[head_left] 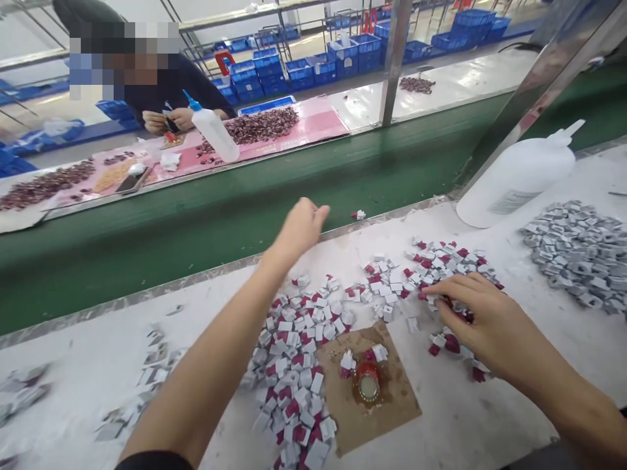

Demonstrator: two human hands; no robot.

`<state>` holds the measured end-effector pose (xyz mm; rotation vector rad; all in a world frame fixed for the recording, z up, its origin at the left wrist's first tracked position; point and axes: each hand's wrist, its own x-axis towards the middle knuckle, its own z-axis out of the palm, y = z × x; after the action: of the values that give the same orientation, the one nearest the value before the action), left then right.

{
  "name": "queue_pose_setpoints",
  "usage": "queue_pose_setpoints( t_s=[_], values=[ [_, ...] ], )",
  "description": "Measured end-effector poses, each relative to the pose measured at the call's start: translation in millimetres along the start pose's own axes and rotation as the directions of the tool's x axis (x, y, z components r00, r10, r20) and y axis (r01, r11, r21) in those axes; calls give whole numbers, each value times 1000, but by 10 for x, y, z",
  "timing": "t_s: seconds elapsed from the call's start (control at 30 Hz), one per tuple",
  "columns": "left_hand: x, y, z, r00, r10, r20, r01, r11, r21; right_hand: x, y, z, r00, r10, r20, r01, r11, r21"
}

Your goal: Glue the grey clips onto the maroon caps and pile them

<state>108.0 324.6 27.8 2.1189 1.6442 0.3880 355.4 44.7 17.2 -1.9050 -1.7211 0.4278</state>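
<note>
My left hand [304,225] reaches over the green conveyor belt [206,225]. Its thumb sticks out apart from the curled fingers, and no object shows in it. To its right, a small grey-and-dark-red plastic part [360,215] is at the belt's near edge. Low over the right-hand parts, my right hand [477,310] has its fingers bent around dark red plastic pieces [463,312], partly hidden by the hand. Between my arms, a brown cardboard square [350,418] bears a small red round container [368,382] with a pale centre and wet stains around it. Two grey-and-red parts lie beside the container.
Many joined grey-and-red parts [294,365] cover the table's middle. Loose grey pieces [582,254] are heaped at right beside a large white bottle [514,179]. Metal posts [394,65] rise by the belt. Across it, a co-worker handles small parts near a glue bottle [215,134].
</note>
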Motion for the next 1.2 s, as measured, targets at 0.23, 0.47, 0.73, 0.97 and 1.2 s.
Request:
queue_pose_setpoints(
  t_s=[0.23, 0.47, 0.73, 0.97, 1.2],
  values=[
    [201, 638, 737, 974, 201, 105, -201, 980, -7, 128, -96, 102, 998, -4, 55, 2, 999, 48],
    [166, 596, 667, 961, 238, 141, -244, 970, 24, -177, -49, 69, 991, 131, -23, -127, 984, 129],
    [-363, 857, 480, 923, 375, 85, -370, 927, -66, -366, -57, -13, 984, 173, -37, -161, 963, 214],
    [-1100, 1057, 626, 754, 504, 422, -408, 862, -301, -502, 8, 20, 981, 163, -104, -135, 963, 233],
    [-1339, 1067, 713, 727, 514, 456, -465, 857, -224, -600, 51, 29, 955, 234, -183, -179, 945, 273]
  ],
)
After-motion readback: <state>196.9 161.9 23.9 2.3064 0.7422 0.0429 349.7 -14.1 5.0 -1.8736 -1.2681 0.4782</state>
